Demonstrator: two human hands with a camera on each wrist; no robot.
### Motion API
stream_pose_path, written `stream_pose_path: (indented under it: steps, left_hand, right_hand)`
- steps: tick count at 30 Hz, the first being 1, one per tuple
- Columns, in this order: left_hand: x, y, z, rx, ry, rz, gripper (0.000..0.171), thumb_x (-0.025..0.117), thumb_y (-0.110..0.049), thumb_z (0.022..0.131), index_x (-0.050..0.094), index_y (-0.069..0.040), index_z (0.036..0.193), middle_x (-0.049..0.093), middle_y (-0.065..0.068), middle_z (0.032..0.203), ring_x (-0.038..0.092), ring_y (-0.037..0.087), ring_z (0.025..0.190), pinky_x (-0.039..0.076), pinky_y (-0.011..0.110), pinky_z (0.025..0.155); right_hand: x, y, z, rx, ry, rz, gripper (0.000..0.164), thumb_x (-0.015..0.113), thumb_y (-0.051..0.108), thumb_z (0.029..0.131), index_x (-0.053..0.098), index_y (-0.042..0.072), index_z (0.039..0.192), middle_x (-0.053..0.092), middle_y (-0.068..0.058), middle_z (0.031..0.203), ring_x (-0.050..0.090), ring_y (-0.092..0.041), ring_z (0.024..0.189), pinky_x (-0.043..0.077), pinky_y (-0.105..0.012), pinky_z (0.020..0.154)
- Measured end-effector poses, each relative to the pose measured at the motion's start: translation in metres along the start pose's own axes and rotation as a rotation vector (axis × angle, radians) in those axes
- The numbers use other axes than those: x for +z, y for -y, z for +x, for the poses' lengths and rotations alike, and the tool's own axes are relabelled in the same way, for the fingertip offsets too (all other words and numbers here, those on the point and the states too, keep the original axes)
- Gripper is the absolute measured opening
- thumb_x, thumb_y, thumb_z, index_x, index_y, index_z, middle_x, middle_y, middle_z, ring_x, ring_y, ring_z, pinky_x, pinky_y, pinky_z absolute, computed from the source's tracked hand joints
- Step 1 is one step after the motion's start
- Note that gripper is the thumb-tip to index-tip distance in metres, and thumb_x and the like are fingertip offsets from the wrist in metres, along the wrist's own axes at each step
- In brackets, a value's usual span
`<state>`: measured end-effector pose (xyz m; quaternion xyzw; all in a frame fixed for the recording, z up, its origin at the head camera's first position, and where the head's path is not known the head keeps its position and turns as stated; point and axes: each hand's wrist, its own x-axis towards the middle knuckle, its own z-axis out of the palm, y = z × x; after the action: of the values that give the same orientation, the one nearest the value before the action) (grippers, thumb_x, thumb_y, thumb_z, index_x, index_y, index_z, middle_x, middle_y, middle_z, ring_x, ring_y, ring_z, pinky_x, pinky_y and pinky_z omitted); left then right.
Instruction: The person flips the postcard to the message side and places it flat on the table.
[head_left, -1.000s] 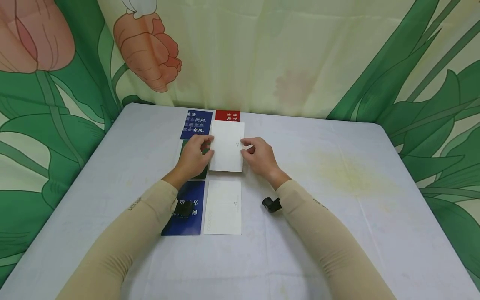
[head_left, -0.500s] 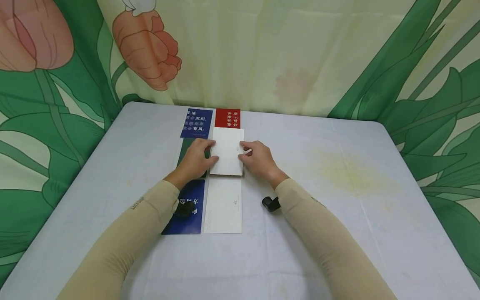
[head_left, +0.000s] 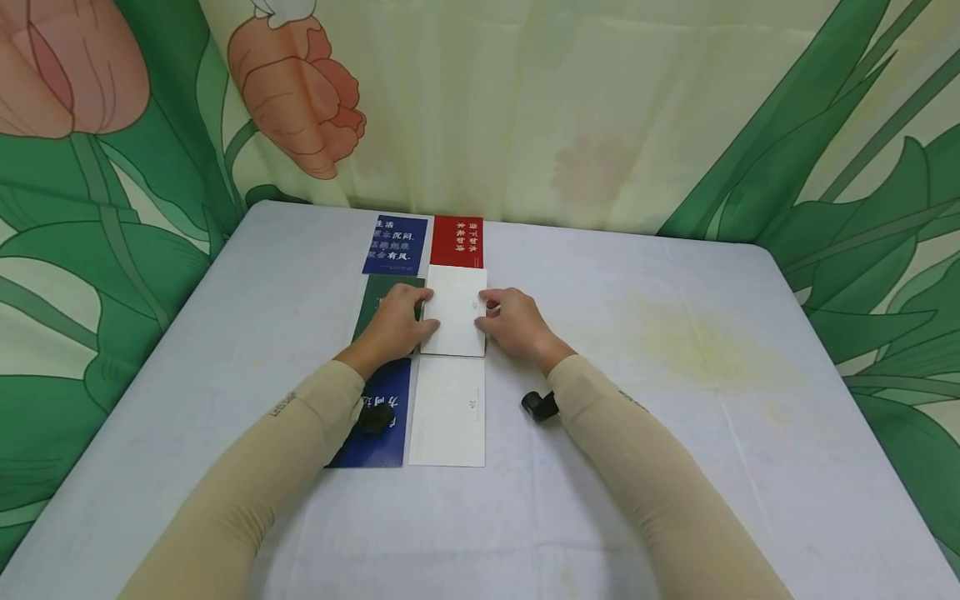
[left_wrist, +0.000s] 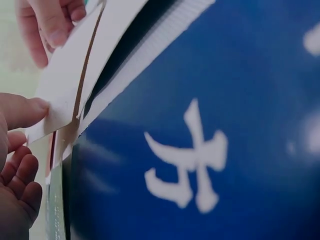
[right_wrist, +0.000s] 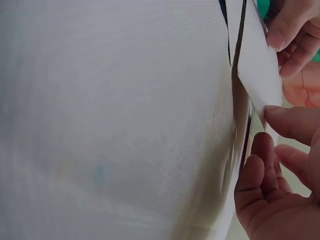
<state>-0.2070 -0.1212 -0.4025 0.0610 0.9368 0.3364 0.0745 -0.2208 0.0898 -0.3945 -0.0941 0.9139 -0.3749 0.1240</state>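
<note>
Both hands pinch a white card point(head_left: 455, 329) by its opposite side edges. My left hand point(head_left: 392, 323) grips the left edge, and my right hand point(head_left: 517, 323) grips the right edge. In the left wrist view, the thumb point(left_wrist: 30, 111) lies on the card's face. The right wrist view shows the card point(right_wrist: 257, 65) slightly raised off the surface. Beyond it lies a red card point(head_left: 457, 240) with white lettering, and on the near side another white card point(head_left: 447, 417). A green card point(head_left: 372, 305) is partly covered by my left hand.
A dark blue card point(head_left: 396, 246) with white writing lies at the back left. Another blue card point(head_left: 375, 450) is at the front left, partly hidden by the left sleeve and its black wrist camera point(head_left: 375, 418). A white cloth covers the table point(head_left: 675, 417); a floral curtain hangs behind.
Both hands have brought the white card toward the person and lower. More of the red card now shows behind it, and its near edge meets the other white card in the head view.
</note>
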Motion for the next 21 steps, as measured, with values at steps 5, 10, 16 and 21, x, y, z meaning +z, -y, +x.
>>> stream_pose_path:
  steps: [5,10,16,21]
  left_hand:
    - [0.0019,0.0018,0.0001,0.003,0.006,-0.001,0.059,0.070,-0.020,0.094,0.049,0.001,0.146,0.046,0.020,0.142,0.047,0.033,0.124,0.043,0.046,0.106]
    - [0.0020,0.0040,-0.0004,0.001,0.003,0.012,0.059,0.071,-0.020,0.093,0.050,0.000,0.145,0.048,0.019,0.140,0.049,0.032,0.121,0.044,0.045,0.105]
    - [0.0030,0.0063,0.0012,0.003,0.026,0.039,0.057,0.070,-0.018,0.094,0.051,0.001,0.144,0.049,0.021,0.139,0.049,0.034,0.124,0.042,0.046,0.107]
    - [0.0032,0.0078,0.0028,0.005,0.046,0.070,0.056,0.069,-0.017,0.094,0.051,0.001,0.144,0.048,0.021,0.142,0.045,0.035,0.132,0.039,0.047,0.109]
  right_hand:
    - [-0.0001,-0.0018,0.0012,0.004,0.015,-0.016,0.053,0.065,0.018,0.096,0.052,0.006,0.145,0.056,-0.010,0.123,0.056,-0.025,0.105,0.053,-0.033,0.088]
    - [0.0006,-0.0037,0.0035,-0.017,0.028,-0.049,0.052,0.065,0.018,0.095,0.053,0.004,0.144,0.058,-0.011,0.121,0.055,-0.025,0.102,0.051,-0.034,0.088]
    - [0.0036,-0.0039,0.0053,-0.033,0.048,-0.094,0.050,0.064,0.017,0.095,0.055,0.003,0.142,0.061,-0.012,0.121,0.054,-0.025,0.104,0.048,-0.036,0.094]
    - [0.0052,-0.0011,0.0055,-0.023,0.076,-0.118,0.048,0.064,0.017,0.095,0.056,0.003,0.141,0.061,-0.012,0.122,0.053,-0.026,0.110,0.046,-0.038,0.100]
